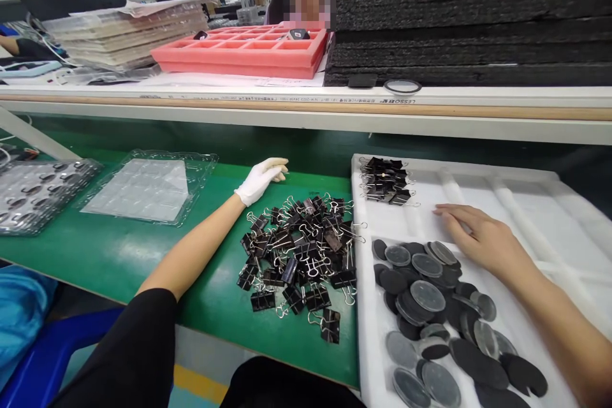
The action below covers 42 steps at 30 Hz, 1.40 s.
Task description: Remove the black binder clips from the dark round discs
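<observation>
My left hand (261,181), in a white glove that leaves the fingertips bare, is at the far side of a heap of black binder clips (301,248). Its fingers are stretched out and nothing shows in them. My right hand (480,239), bare, is over a white foam tray (361,306), fingers extended, thumb apart, holding nothing visible. Below and left of that hand, many round discs (428,296), some black and some clear-faced, lie loosely piled in the tray. A neat cluster of binder clips (386,180) sits in the tray's far left corner.
Clear plastic trays (143,188) lie on the green table (215,306) at left. A white shelf edge (287,116) crosses above the table, carrying a pink foam tray (243,54), black foam sheets (473,19) and a round ring (402,87). A person sits beyond.
</observation>
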### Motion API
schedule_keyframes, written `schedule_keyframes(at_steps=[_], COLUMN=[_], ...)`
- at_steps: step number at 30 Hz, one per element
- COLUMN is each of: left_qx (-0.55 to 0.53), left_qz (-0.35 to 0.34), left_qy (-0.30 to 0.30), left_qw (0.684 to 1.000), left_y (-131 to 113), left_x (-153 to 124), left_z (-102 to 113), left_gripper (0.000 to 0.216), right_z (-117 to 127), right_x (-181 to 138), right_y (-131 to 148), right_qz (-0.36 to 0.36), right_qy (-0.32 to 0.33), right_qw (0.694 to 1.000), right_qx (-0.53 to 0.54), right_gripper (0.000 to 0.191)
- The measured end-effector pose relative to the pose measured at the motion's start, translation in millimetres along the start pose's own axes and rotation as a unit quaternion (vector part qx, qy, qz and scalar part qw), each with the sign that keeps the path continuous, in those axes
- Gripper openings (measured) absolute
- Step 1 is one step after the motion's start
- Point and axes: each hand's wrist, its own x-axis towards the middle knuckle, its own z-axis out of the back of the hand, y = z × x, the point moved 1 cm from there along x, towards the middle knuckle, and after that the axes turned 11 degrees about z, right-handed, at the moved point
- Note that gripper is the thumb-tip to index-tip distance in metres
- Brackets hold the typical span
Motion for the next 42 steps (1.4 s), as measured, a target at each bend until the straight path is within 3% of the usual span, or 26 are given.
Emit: schedule_keyframes(at_steps=[14, 18, 20, 23, 31, 35, 42], left_qx=[0.001, 0.066, 0.147, 0.252, 0.341, 0.308, 0.205], left_qz=[0.002, -0.036, -0.082, -0.133, -0.137, -0.102, -0.064], left_qy=[0.007, -0.007, 0.015, 0.094, 0.187, 0.211, 0.123], left_qw=[1.0, 0.997, 0.986, 0.954, 0.911, 0.922, 0.969], left_y=[-2, -10, -15, -20, -21, -23, -21], left_x=[-2, -6, -9, -15, -16, -16, -16], left_z=[-2, -4, -8, -15, -16, -13, -9], left_gripper=[0.045, 0.035, 0.036, 0.044, 0.036, 0.038, 0.045], right_z=[-2, -4, -4, -5, -5, -3, -4], right_x=[0, 0, 0, 0, -1, -1, 1], right_y=[-4, -6, -7, -8, -8, -7, -7], right_qz=[-0.006, -0.004, -0.004, -0.003, -0.007, -0.001, 0.0], right_qy=[0.003, 0.001, 0.001, -0.004, 0.003, 0.005, 0.004], right_qw=[1.0, 1.0, 1.0, 1.0, 1.0, 1.0, 1.0], right_qx=[-0.012, -0.004, -0.002, -0.006, -0.012, -0.012, -0.012], right_gripper=[0.051, 0.051, 0.051, 0.05, 0.051, 0.051, 0.052])
